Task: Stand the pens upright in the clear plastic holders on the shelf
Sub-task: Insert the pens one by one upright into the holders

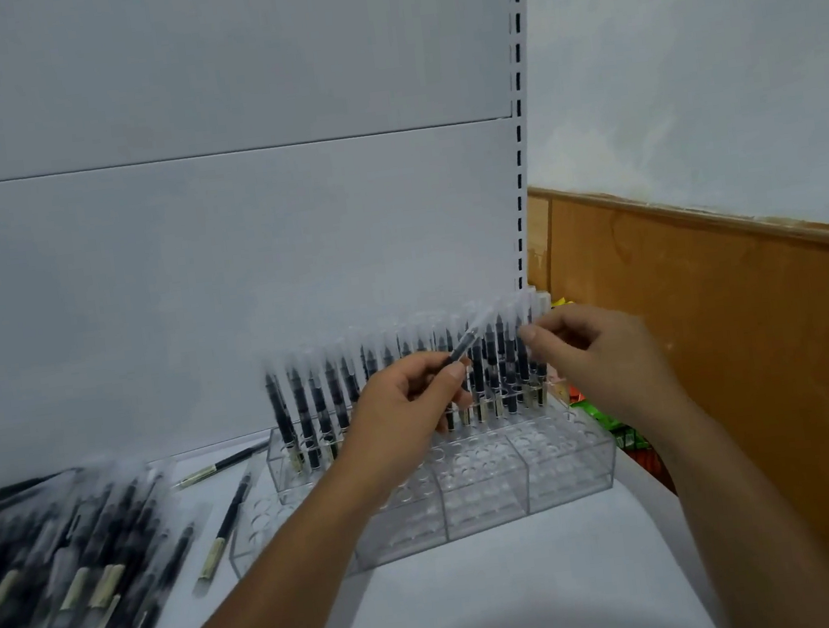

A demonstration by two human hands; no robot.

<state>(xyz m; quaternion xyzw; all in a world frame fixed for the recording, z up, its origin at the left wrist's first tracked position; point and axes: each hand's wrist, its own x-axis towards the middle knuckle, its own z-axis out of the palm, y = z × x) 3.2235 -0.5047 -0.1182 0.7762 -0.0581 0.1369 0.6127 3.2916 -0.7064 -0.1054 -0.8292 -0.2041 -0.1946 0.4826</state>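
The white shelf (485,589) carries everything, with its tall back panel (237,230) rising behind. Toward the shelf's right edge sits the clear plastic holder (479,492), a block of round holes; only its back rows are filled, by a line of standing pens (310,413) along the side nearest the back panel, while the front rows are empty. At the shelf's left edge lies a heap of loose pens (60,576), blurred, with a few strays between heap and holder. Over the holder's rear half the left hand (409,417) pinches one pen (467,341) between thumb and fingers, its capped end angled up and to the right, tilted instead of upright. The right hand (598,360) hovers just beside that tip with fingers loosely curled, gripping nothing that I can make out. The likely trouble is crowding: the held pen is close against the standing row, so a slanted entry could miss its hole, knock neighbours askew, or shove the light holder along the shelf, since neither hand steadies it.
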